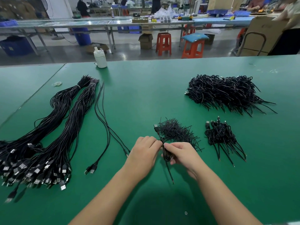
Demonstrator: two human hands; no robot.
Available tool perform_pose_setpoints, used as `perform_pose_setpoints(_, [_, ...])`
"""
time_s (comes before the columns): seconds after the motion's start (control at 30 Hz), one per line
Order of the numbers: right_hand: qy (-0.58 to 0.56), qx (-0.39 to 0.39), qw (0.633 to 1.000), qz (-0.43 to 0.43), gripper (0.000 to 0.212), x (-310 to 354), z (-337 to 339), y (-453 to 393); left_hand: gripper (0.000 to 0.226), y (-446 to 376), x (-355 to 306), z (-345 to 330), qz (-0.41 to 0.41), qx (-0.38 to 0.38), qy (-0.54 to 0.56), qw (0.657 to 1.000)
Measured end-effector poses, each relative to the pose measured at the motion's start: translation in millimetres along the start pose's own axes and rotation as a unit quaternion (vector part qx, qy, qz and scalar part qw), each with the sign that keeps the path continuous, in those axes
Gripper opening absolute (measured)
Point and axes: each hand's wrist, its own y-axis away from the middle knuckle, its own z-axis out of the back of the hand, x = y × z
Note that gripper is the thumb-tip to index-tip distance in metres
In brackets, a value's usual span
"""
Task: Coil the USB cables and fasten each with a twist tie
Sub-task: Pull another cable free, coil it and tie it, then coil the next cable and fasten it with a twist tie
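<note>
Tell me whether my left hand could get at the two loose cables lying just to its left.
Probably yes: the table between the left hand and the loose cables is bare, but its fingers are pinching the coiled cable.

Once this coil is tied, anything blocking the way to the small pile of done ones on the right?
Nothing visible does. Both hands, left hand and right hand, hold the coiled cable. Bare green table lies between it and the small pile of finished coils. The heap of twist ties sits behind the hands, off that line.
</note>
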Motion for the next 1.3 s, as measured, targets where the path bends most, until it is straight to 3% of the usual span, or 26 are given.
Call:
perform_pose_setpoints(0.17, [0.168, -0.18, 0.969, 0.027, 0.014, 12, 52, -11, 0.022, 19, 36, -26, 0.15, 0.049, -0.028, 0.987])
perform_pose_setpoints(0.27, [0.343, -0.268, 0.9, 0.033, 0.025, 20, 94, -24, 0.028, 42, 59, -38, 0.217, 0.121, -0.071, 0.966])
perform_pose_setpoints(0.33, [0.426, -0.296, 0.855, 0.012, 0.032, 23, 121, -36, 0.026, 52, 67, -43, 0.244, 0.124, -0.067, 0.96])
perform_pose_setpoints(0.5, [0.534, -0.306, 0.786, -0.059, 0.042, 23, 161, -69, 0.032, 58, 70, -48, 0.269, 0.101, -0.046, 0.957])
perform_pose_setpoints(0.67, [0.588, -0.284, 0.751, -0.097, 0.049, 14, 165, -85, 0.027, 61, 73, -51, 0.275, 0.084, -0.03, 0.957])
perform_pose_setpoints(0.83, [0.642, -0.277, 0.709, -0.093, 0.045, 13, 158, -84, 0.037, 61, 71, -48, 0.293, 0.088, 0.022, 0.952])
perform_pose_setpoints(0.93, [0.636, -0.263, 0.724, -0.037, 0.041, 16, 133, -81, 0.032, 65, 72, -48, 0.31, 0.102, 0.067, 0.943])
perform_pose_setpoints(1.13, [0.459, -0.151, 0.869, 0.105, 0.029, -1, 31, -55, 0.023, 67, 69, -46, 0.277, 0.084, 0.058, 0.956])
perform_pose_setpoints(1.3, [0.362, -0.093, 0.924, 0.086, 0.013, -56, -35, -40, 0.018, 67, 68, -46, 0.231, 0.041, 0.007, 0.972])
